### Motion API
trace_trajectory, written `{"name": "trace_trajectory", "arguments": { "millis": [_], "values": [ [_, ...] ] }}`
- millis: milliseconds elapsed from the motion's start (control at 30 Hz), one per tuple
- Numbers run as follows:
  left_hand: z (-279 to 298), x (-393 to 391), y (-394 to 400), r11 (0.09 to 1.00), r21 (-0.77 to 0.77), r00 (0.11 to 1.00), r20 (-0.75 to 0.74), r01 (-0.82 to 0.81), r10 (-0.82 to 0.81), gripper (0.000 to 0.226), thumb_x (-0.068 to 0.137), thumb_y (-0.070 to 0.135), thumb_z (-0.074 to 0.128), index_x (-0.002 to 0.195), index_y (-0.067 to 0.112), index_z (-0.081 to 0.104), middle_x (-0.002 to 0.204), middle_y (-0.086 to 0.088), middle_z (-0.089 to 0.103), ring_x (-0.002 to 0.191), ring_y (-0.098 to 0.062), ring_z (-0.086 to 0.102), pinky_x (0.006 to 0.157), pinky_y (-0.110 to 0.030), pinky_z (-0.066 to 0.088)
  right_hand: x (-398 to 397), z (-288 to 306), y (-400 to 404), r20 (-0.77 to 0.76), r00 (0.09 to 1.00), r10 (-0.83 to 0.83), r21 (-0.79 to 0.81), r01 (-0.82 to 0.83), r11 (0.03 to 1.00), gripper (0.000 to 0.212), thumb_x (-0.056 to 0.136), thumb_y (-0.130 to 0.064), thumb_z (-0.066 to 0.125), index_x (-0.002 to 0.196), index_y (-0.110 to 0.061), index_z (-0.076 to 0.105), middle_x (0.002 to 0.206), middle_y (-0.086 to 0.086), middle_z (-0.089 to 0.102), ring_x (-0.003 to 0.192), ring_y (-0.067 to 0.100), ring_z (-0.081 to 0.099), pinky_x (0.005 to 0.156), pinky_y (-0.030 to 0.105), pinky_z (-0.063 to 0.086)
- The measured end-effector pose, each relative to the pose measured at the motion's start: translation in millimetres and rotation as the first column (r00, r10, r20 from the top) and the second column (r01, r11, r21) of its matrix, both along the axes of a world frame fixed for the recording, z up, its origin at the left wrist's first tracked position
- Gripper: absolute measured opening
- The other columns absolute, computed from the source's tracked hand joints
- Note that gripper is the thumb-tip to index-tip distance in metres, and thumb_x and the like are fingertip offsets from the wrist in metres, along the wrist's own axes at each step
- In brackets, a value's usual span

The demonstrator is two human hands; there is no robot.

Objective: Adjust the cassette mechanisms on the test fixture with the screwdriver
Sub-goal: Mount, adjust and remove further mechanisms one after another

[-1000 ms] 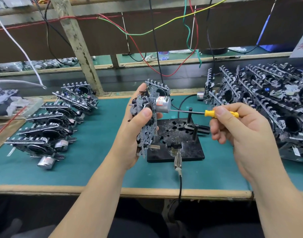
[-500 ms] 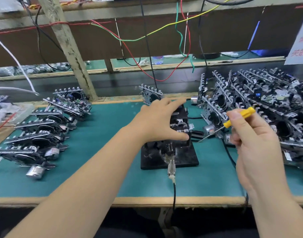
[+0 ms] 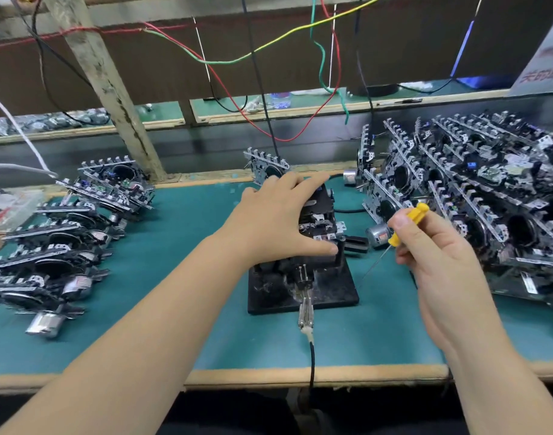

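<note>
**Mechanism seated on fixture, screwdriver held off to the side**

Nearest the bench edge, a black cable (image 3: pixel 312 359) runs up to a metal connector (image 3: pixel 305 312) at the front of the black test fixture (image 3: pixel 331 293), which sits on the green mat (image 3: pixel 181 309).

Right hand (image 3: pixel 438 262) — fingers curled round the yellow-handled screwdriver (image 3: pixel 400 227), thumb near the top of the handle. The thin shaft slants down and to the left, its tip in the air just off the fixture's right edge, touching nothing that I can see.

Left hand (image 3: pixel 275 218) lies over the cassette mechanism (image 3: pixel 322 221) mounted on the fixture — fingers extended across its top, thumb pressed against its near side.

To the left, a row of mechanisms (image 3: pixel 59 246) lies on the mat; to the right, a larger heap of mechanisms (image 3: pixel 476 199) is stacked. One more mechanism (image 3: pixel 265 166) stands just behind the left hand.

Farther back, a slanted wooden post (image 3: pixel 112 89), with red, green, yellow and black wires (image 3: pixel 269 42) hanging over the bench.
</note>
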State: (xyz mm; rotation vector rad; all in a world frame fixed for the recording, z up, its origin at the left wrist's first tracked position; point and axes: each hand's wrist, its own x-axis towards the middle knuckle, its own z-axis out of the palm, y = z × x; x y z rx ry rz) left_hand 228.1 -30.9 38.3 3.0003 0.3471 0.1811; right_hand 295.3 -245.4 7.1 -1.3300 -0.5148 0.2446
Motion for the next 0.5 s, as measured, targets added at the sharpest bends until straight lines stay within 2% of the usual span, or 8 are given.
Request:
{"name": "trace_trajectory", "arguments": {
  "millis": [133, 300, 433, 500],
  "values": [
    [-4, 1, -5, 1.0, 0.022, 0.998, -0.069, 0.005, -0.003, 0.116, 0.06, 0.093, 0.048, 0.158, 0.042, 0.01, 0.142, 0.007, 0.04, 0.13, -0.022, 0.039, 0.099, -0.048, 0.036, 1, -4, 4, -0.025, 1.0, 0.001, -0.004, -0.001, 1.0, 0.019, 0.083, -0.044, 0.063, 0.082, -0.025, 0.064, 0.075, -0.01, 0.055, 0.07, 0.004, 0.045, 0.071, 0.024, 0.038],
    [-6, 4, -4, 0.999, 0.036, 0.995, -0.105, 0.007, -0.003, 0.117, 0.062, 0.09, 0.054, 0.158, 0.042, 0.008, 0.146, 0.007, 0.038, 0.132, -0.023, 0.038, 0.098, -0.049, 0.037, 5, -9, 6, -0.02, 1.0, 0.022, -0.036, -0.022, 0.999, 0.018, 0.083, -0.049, 0.064, 0.078, -0.032, 0.068, 0.076, -0.011, 0.055, 0.072, 0.002, 0.047, 0.068, 0.015, 0.042],
    [-5, 5, -3, 0.998, 0.057, 0.993, -0.119, 0.021, -0.014, 0.115, 0.066, 0.082, 0.063, 0.158, 0.041, 0.006, 0.147, 0.009, 0.035, 0.132, -0.022, 0.037, 0.096, -0.047, 0.038, 8, -14, 10, -0.009, 1.0, 0.01, -0.093, -0.011, 0.996, 0.02, 0.1, -0.033, 0.058, 0.081, -0.03, 0.064, 0.081, -0.009, 0.058, 0.079, 0.006, 0.052, 0.077, 0.028, 0.043],
    [-3, 3, -3, 0.998, 0.055, 0.992, -0.128, 0.03, -0.023, 0.115, 0.067, 0.08, 0.065, 0.158, 0.041, 0.006, 0.148, 0.009, 0.034, 0.133, -0.021, 0.036, 0.097, -0.047, 0.039, 13, -10, 18, 0.005, 0.999, 0.039, -0.139, -0.038, 0.99, 0.019, 0.105, -0.024, 0.052, 0.091, -0.023, 0.066, 0.092, -0.014, 0.067, 0.092, 0.005, 0.062, 0.084, 0.032, 0.046]
  ]
}}
